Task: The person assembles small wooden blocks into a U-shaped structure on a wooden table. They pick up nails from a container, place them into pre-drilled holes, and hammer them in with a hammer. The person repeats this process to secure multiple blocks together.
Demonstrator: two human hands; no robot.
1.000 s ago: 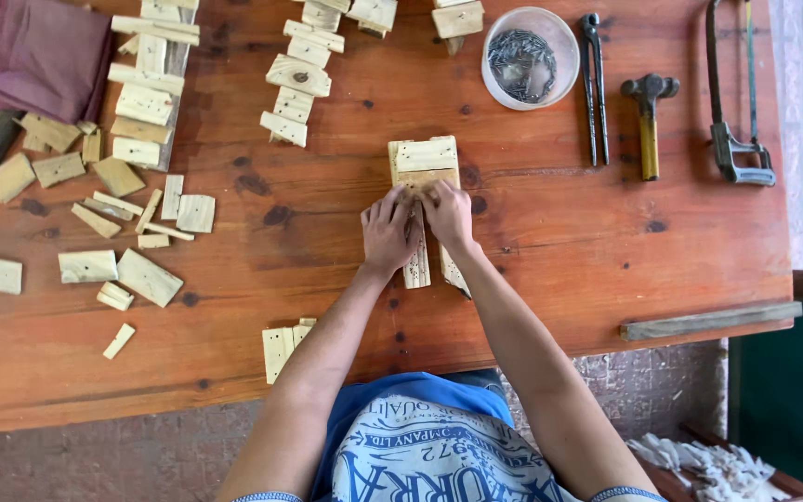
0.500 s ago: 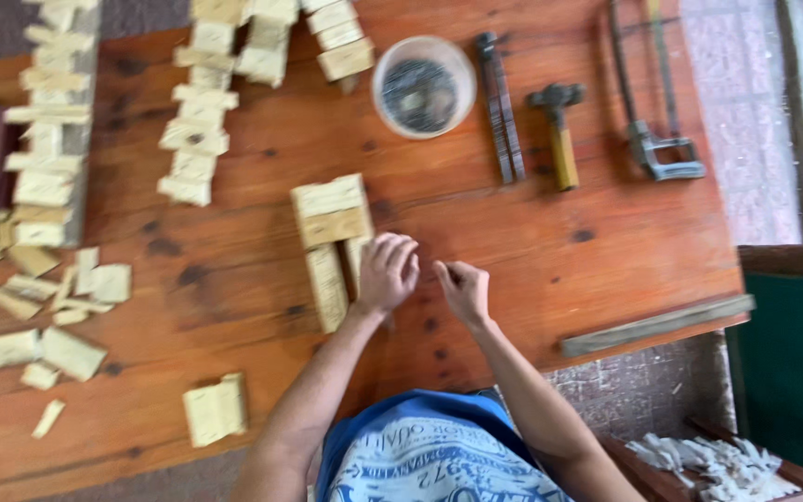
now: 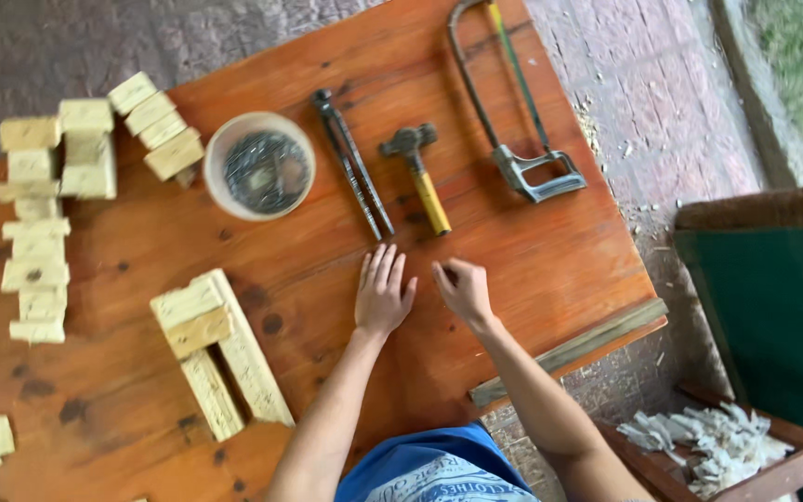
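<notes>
— Start at the near edge of the table (image 3: 550, 279). What is at risk there?

— A loose wooden strip (image 3: 569, 351) lies along the near right edge, partly overhanging. As I judge it, a brush from the right forearm could tip it off onto the floor.

— And the hands?

— The left hand (image 3: 382, 296) lies flat on the bare wood, palm down, fingers straight and close together, holding nothing. The right hand (image 3: 465, 290) is just beside it, fingers curled inward toward the thumb; whether they pinch anything small I cannot tell. Both are just short of the hammer (image 3: 417, 173), whose yellow handle points at them, with the dark pincers (image 3: 355, 164) lying alongside it, near but apart.

— So what could go wrong with those?

— The two tools lie so close that a hasty grab for one may knock the other — the pincers could slide toward the bowl (image 3: 259, 165) of dark nails, further in, and scatter them.

— The wood at the left?

— The pale assembled block piece (image 3: 218, 349) sits toward the near left, well apart from both hands. It looks loosely stacked; a jolt to the table might shift it.

— Farthest?

— The hacksaw (image 3: 511, 112) reaches to the far right edge — a sweep of the arm could push it over.
</notes>
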